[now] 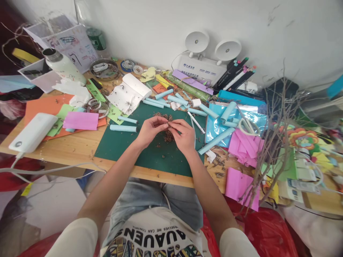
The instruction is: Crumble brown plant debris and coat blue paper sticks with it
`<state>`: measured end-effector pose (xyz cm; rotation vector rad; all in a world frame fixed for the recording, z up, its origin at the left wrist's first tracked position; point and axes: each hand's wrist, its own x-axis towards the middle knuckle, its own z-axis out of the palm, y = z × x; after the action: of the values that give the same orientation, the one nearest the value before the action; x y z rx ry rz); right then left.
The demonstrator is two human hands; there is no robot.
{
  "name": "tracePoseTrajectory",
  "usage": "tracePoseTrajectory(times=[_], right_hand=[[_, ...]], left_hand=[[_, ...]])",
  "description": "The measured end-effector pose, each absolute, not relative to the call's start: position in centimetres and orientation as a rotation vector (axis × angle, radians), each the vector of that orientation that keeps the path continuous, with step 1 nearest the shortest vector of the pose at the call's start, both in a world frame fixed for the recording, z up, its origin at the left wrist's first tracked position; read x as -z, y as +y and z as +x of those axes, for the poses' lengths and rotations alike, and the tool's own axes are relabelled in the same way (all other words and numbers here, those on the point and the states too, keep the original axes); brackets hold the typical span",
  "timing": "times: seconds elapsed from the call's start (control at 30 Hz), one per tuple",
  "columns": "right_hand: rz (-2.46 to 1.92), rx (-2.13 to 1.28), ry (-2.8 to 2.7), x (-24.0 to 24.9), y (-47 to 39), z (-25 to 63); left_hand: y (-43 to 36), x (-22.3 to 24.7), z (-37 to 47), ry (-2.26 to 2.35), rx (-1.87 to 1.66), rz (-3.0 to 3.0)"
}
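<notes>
My left hand point(150, 131) and my right hand point(183, 134) meet fingertip to fingertip above a green mat point(120, 142). Both are pinched together on something small that their fingers mostly hide. Right beneath them lies a small heap of brown, crumbly dried plant bits point(168, 136), partly covered by the hands. Rolled light-blue paper tubes lie around the mat, one point(123, 128) left of my left hand, another point(216, 140) right of my right hand. A thin white stick point(196, 122) rests on the mat beside my right hand.
Scissors point(249, 127) and pink paper point(245, 148) are at the right, near upright dry twigs point(278, 142). A white power bank point(33, 132), a bottle point(64, 66) and coloured paper occupy the left. A twin-lamp box point(202, 69) stands against the wall.
</notes>
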<state>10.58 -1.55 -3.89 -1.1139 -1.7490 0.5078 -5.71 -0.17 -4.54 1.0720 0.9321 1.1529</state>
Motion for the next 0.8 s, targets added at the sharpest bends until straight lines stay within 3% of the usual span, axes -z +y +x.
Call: tracePoseTrajectory(times=[0.4,0.8], right_hand=[[-1.219,-0.727,-1.624,4.51,-1.65,10.78],[-1.279,-0.595,-1.656,3.53,-1.9,11.03]], left_hand=[[0.16,5.39,-5.96,1.16,-1.203,1.246],[-0.18,5.15,-5.82,1.139,-1.246,1.3]])
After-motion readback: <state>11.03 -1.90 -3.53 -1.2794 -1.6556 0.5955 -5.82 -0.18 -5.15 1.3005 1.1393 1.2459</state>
